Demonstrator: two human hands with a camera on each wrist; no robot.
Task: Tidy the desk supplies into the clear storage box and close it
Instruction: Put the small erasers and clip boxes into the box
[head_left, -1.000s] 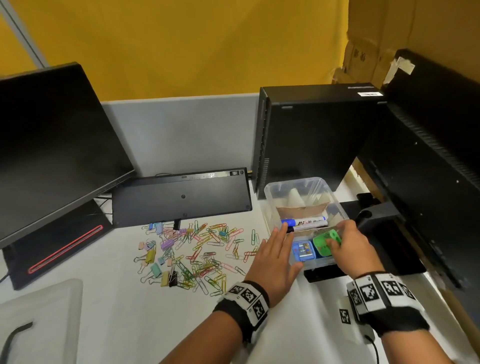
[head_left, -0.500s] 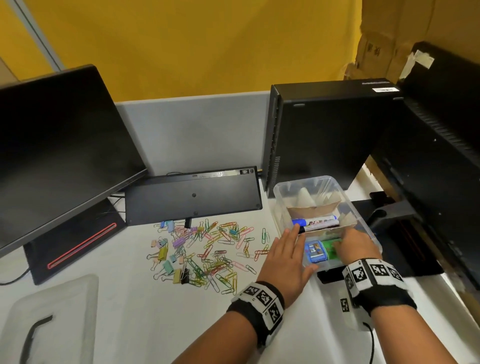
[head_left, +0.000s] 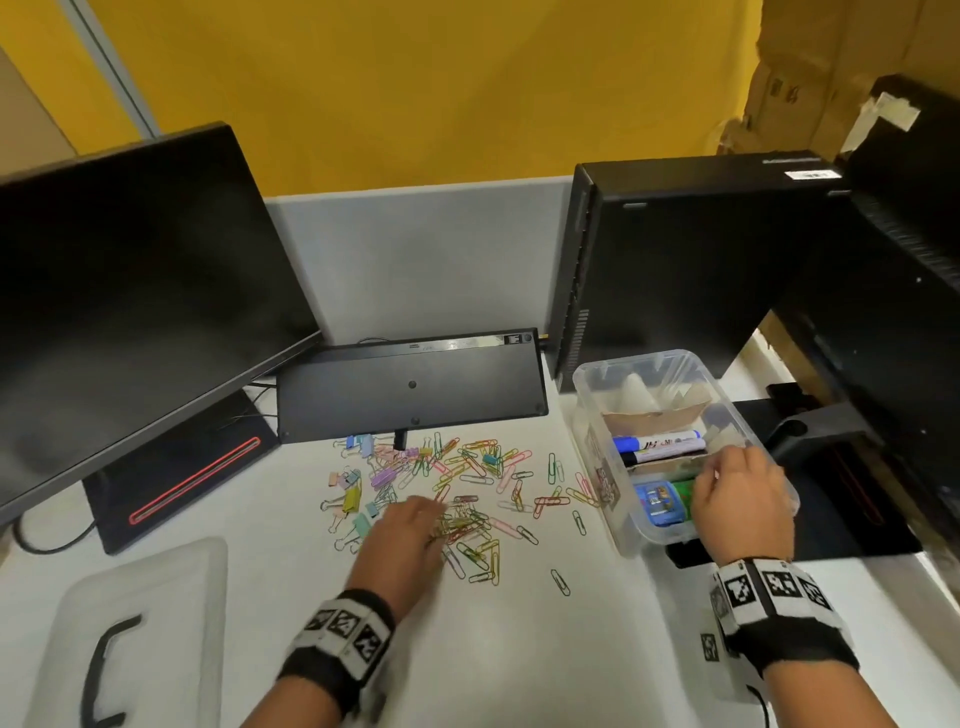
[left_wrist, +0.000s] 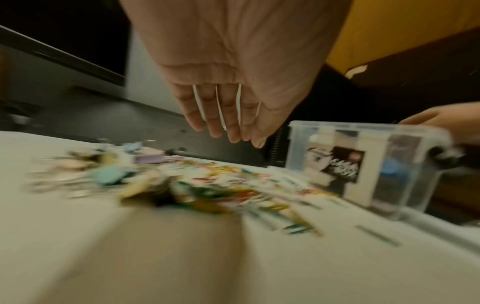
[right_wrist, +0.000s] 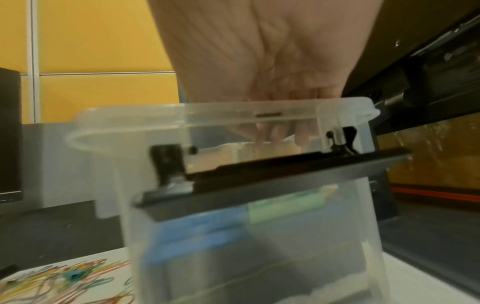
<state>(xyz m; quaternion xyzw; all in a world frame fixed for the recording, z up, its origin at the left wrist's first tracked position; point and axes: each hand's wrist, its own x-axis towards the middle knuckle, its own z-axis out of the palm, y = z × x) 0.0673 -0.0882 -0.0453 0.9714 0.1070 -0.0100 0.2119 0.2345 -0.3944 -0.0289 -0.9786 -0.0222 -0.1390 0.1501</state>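
Observation:
The clear storage box (head_left: 587, 384) stands at the right of the desk. It holds two markers (head_left: 660, 444), a blue case (head_left: 660, 501) and a green case (head_left: 683, 493). My right hand (head_left: 722, 470) reaches into its near right corner with fingers pointing down; through the box wall (right_wrist: 182, 115) these fingers (right_wrist: 278, 135) look straight and hold nothing. A pile of coloured paper clips and binder clips (head_left: 467, 478) covers the desk's middle. My left hand (head_left: 423, 512) hovers over the pile's near side, its fingers (left_wrist: 228, 133) straight and empty. The box lid (head_left: 156, 597) lies at the front left.
A monitor (head_left: 130, 291) stands at the left, an upturned keyboard (head_left: 410, 389) lies behind the clips, and a black computer tower (head_left: 675, 260) rises behind the box. A black stand (head_left: 831, 493) sits right of the box. White desk stretches in front of the clips.
My left hand left the box's left side and moved left over the clip pile. My right hand lowered the green case into the box and stays inside.

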